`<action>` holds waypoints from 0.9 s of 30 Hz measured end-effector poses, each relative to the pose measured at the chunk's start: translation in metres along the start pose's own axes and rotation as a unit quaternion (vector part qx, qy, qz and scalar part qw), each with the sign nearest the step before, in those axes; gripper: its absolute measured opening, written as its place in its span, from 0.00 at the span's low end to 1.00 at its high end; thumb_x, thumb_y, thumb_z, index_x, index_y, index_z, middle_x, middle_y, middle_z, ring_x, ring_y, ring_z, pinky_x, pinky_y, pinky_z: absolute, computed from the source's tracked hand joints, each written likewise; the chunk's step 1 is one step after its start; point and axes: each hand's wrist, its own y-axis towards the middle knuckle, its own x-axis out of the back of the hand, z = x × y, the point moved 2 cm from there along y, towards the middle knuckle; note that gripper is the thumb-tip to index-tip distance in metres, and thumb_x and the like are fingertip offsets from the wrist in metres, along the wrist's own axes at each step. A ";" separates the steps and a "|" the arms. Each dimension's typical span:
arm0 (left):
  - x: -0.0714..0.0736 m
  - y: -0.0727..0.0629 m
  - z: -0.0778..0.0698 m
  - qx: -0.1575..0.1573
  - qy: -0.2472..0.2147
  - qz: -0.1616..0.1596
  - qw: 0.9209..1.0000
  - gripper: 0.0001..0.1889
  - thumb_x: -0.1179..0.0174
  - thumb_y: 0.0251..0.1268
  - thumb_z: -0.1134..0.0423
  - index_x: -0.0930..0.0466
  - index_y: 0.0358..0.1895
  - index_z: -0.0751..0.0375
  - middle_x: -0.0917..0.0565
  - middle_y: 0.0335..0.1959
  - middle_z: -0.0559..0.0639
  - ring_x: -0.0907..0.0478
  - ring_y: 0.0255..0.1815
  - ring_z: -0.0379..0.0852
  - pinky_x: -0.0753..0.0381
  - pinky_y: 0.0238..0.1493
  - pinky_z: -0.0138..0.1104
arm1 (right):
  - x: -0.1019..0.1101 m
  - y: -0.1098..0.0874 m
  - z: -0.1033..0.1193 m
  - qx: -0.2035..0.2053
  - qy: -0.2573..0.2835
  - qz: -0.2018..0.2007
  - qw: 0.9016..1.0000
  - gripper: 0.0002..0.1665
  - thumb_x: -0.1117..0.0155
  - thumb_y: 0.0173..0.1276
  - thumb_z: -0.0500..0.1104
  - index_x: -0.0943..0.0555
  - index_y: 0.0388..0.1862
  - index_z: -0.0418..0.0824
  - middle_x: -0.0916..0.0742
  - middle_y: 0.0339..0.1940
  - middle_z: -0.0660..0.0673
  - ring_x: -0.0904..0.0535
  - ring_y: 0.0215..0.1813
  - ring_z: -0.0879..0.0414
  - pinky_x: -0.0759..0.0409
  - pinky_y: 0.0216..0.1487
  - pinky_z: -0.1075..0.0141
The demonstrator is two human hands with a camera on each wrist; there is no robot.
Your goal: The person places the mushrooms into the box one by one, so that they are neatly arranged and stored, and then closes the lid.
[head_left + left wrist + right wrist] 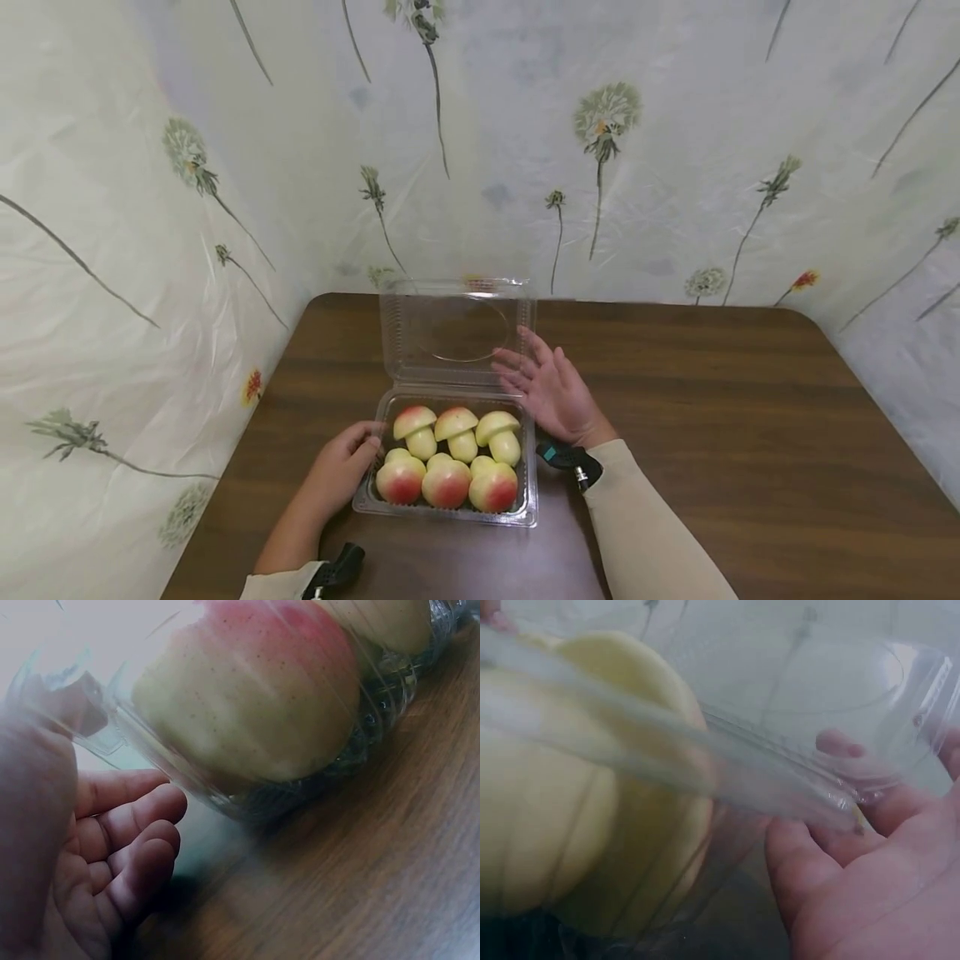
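A clear plastic clamshell box [447, 518] sits on the table, its see-through lid [461, 333] raised at the back. Two rows of pale yellow pieces with red blush fill it. Those behind are mushroom-shaped pieces [457, 429]; rounder ones [447, 483] lie in front. At the box's left side my left hand [341, 471] grips the rim, several fingers [146, 810] bent below it in the left wrist view. My right hand [558, 396] is by the back right corner, palm up, fingers spread and reaching behind the lid. The right wrist view shows fingertips [840, 742] through the plastic.
The brown wooden table [712, 433] extends well to the right of the box. Walls covered in dandelion-print sheeting [487, 167] stand behind and to the left. A black wrist camera [573, 462] is strapped on the right wrist, another [341, 567] on the left.
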 end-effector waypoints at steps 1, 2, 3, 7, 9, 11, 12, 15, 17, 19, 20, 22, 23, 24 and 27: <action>0.000 0.000 0.000 0.001 -0.001 0.001 1.000 0.15 0.48 0.82 0.60 0.17 0.62 0.55 0.14 0.43 0.50 0.19 0.46 0.44 0.21 0.52 0.40 | -0.002 -0.001 0.001 0.004 -0.014 -0.006 1.000 0.40 0.79 0.85 0.65 0.59 0.88 0.51 0.35 0.81 0.34 0.41 0.83 0.37 0.39 0.81 0.53; -0.001 0.000 0.000 0.001 -0.002 0.002 1.000 0.15 0.48 0.82 0.59 0.17 0.62 0.56 0.14 0.43 0.50 0.19 0.46 0.44 0.21 0.52 0.40 | -0.003 -0.002 0.003 0.009 -0.029 -0.010 0.999 0.40 0.78 0.86 0.65 0.58 0.88 0.50 0.34 0.81 0.33 0.41 0.83 0.37 0.40 0.81 0.52; -0.001 0.001 0.000 0.002 -0.003 0.003 1.000 0.15 0.48 0.82 0.59 0.17 0.62 0.56 0.14 0.44 0.50 0.19 0.46 0.44 0.22 0.52 0.40 | -0.005 -0.003 0.004 0.014 -0.041 -0.014 0.999 0.39 0.78 0.86 0.64 0.57 0.88 0.49 0.34 0.81 0.32 0.41 0.83 0.36 0.41 0.82 0.51; -0.002 0.001 0.000 0.001 -0.008 0.009 1.000 0.16 0.48 0.83 0.58 0.18 0.63 0.55 0.14 0.43 0.51 0.20 0.45 0.45 0.22 0.51 0.41 | -0.015 -0.008 0.011 0.032 -0.086 -0.033 0.995 0.34 0.78 0.88 0.60 0.47 0.84 0.49 0.32 0.80 0.34 0.43 0.84 0.38 0.51 0.83 0.43; -0.002 0.001 0.000 0.000 -0.006 0.011 1.000 0.16 0.49 0.83 0.57 0.18 0.64 0.55 0.14 0.44 0.51 0.20 0.45 0.45 0.22 0.52 0.41 | -0.021 -0.012 0.013 0.034 -0.104 -0.045 0.993 0.31 0.78 0.88 0.58 0.41 0.81 0.52 0.31 0.80 0.38 0.43 0.84 0.44 0.58 0.83 0.40; -0.001 0.001 0.000 0.000 -0.006 0.011 1.000 0.17 0.49 0.83 0.57 0.19 0.64 0.56 0.14 0.44 0.51 0.20 0.45 0.45 0.22 0.51 0.41 | -0.029 -0.019 0.015 0.032 -0.125 -0.057 0.990 0.28 0.74 0.89 0.58 0.37 0.77 0.54 0.30 0.80 0.44 0.41 0.83 0.51 0.61 0.83 0.40; -0.001 0.000 0.000 0.001 -0.005 0.010 1.000 0.17 0.49 0.83 0.57 0.19 0.64 0.56 0.14 0.44 0.51 0.20 0.45 0.45 0.21 0.50 0.41 | -0.033 -0.022 0.015 0.031 -0.138 -0.058 0.988 0.28 0.72 0.89 0.59 0.36 0.77 0.54 0.31 0.80 0.45 0.42 0.83 0.53 0.61 0.83 0.41; 0.001 0.000 0.001 0.007 -0.004 0.007 1.000 0.16 0.48 0.83 0.57 0.18 0.63 0.57 0.15 0.42 0.52 0.20 0.43 0.46 0.22 0.48 0.40 | -0.043 -0.036 0.014 0.026 -0.181 -0.045 0.982 0.31 0.66 0.87 0.62 0.36 0.77 0.48 0.38 0.84 0.46 0.50 0.86 0.52 0.61 0.83 0.45; 0.003 -0.001 0.002 0.015 -0.008 0.010 1.000 0.16 0.47 0.82 0.56 0.18 0.62 0.57 0.15 0.42 0.52 0.21 0.43 0.45 0.22 0.48 0.39 | -0.048 -0.047 0.013 0.027 -0.214 -0.027 0.976 0.35 0.62 0.86 0.62 0.38 0.77 0.39 0.44 0.86 0.41 0.58 0.87 0.45 0.65 0.82 0.41; 0.006 -0.002 0.002 0.025 -0.031 0.028 0.999 0.17 0.45 0.82 0.54 0.18 0.60 0.60 0.15 0.42 0.51 0.20 0.42 0.43 0.21 0.47 0.37 | -0.051 -0.059 0.010 0.025 -0.255 -0.017 0.966 0.38 0.57 0.85 0.61 0.39 0.77 0.34 0.49 0.87 0.36 0.65 0.88 0.39 0.68 0.80 0.34; 0.008 -0.003 0.002 0.031 -0.056 0.047 0.997 0.18 0.46 0.82 0.53 0.18 0.58 0.62 0.15 0.41 0.51 0.20 0.41 0.43 0.20 0.46 0.37 | -0.052 -0.063 0.008 0.025 -0.279 -0.014 0.960 0.40 0.54 0.84 0.61 0.39 0.77 0.32 0.51 0.87 0.33 0.68 0.87 0.35 0.70 0.78 0.31; 0.014 -0.006 0.003 0.043 -0.123 0.110 0.985 0.20 0.49 0.84 0.51 0.20 0.56 0.66 0.15 0.41 0.50 0.19 0.40 0.41 0.17 0.44 0.36 | -0.055 -0.071 0.006 0.017 -0.325 -0.011 0.946 0.42 0.47 0.81 0.61 0.40 0.79 0.32 0.55 0.86 0.28 0.70 0.85 0.29 0.68 0.76 0.28; 0.017 -0.009 0.003 0.054 -0.160 0.149 0.974 0.21 0.51 0.85 0.50 0.20 0.53 0.67 0.15 0.39 0.50 0.17 0.38 0.42 0.16 0.42 0.36 | -0.056 -0.075 0.005 0.009 -0.346 -0.010 0.938 0.43 0.43 0.80 0.60 0.40 0.80 0.35 0.57 0.86 0.26 0.70 0.85 0.28 0.65 0.77 0.31; 0.020 -0.012 0.004 0.062 -0.197 0.192 0.959 0.22 0.55 0.86 0.49 0.20 0.50 0.66 0.15 0.37 0.50 0.16 0.37 0.42 0.14 0.41 0.36 | -0.057 -0.078 0.003 0.000 -0.365 -0.008 0.931 0.45 0.40 0.78 0.60 0.41 0.82 0.38 0.59 0.86 0.26 0.70 0.84 0.27 0.61 0.79 0.36; 0.028 -0.021 0.006 0.077 -0.281 0.318 0.902 0.27 0.67 0.88 0.47 0.20 0.46 0.60 0.15 0.34 0.49 0.14 0.35 0.44 0.13 0.39 0.36 | -0.062 -0.089 0.003 -0.024 -0.385 -0.001 0.922 0.53 0.31 0.73 0.56 0.48 0.87 0.45 0.63 0.85 0.27 0.72 0.84 0.28 0.52 0.81 0.57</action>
